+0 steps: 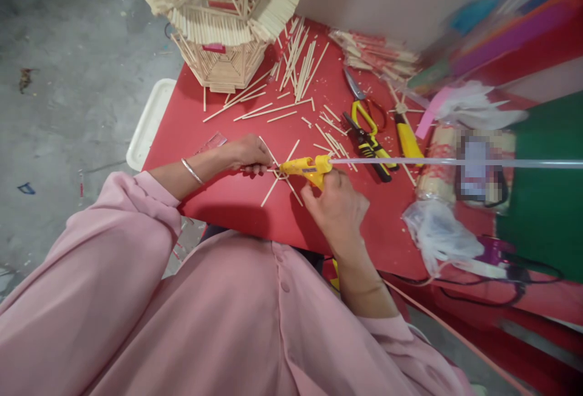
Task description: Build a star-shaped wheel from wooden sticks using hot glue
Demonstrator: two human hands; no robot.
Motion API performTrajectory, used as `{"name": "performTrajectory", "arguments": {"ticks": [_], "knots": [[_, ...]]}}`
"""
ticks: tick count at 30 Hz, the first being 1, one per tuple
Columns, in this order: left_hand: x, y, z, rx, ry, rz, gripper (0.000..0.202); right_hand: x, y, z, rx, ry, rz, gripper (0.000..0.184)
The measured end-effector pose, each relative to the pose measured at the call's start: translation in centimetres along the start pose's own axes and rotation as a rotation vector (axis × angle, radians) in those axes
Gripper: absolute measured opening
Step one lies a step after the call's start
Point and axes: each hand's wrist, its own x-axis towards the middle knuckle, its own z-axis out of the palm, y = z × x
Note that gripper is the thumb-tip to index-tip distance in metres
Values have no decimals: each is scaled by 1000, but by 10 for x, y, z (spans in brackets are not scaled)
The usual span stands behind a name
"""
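Observation:
My right hand (339,204) is wrapped round a yellow hot glue gun (304,167), its nozzle pointing left. A long clear glue stick (401,161) juts out of its back to the right. Under the nozzle lies a star-shaped frame of thin wooden sticks (268,192), spokes spreading from a small centre piece. My left hand (250,152) is closed at the left of this star, pinching a thin wooden stick whose end reaches the centre by the nozzle. The fingertips of the left hand are partly hidden.
A wooden stick model (223,50) stands at the back left of the red table (218,186). Loose sticks (300,62) lie behind the star. Scissors (362,104), black-and-yellow pliers (371,147) and a plastic bag (441,232) are on the right.

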Motion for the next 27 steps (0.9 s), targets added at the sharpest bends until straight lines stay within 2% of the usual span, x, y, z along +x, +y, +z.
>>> {"name": "performTrajectory", "arguments": {"ticks": [15, 22, 27], "knots": [[2, -2, 4, -38, -4, 26, 19, 2, -2, -3, 28, -63, 30, 32], [0, 1, 4, -3, -7, -2, 19, 2, -2, -1, 36, -87, 41, 33], [-1, 3, 5, -17, -1, -2, 25, 1, -2, -1, 48, -87, 46, 32]]}}
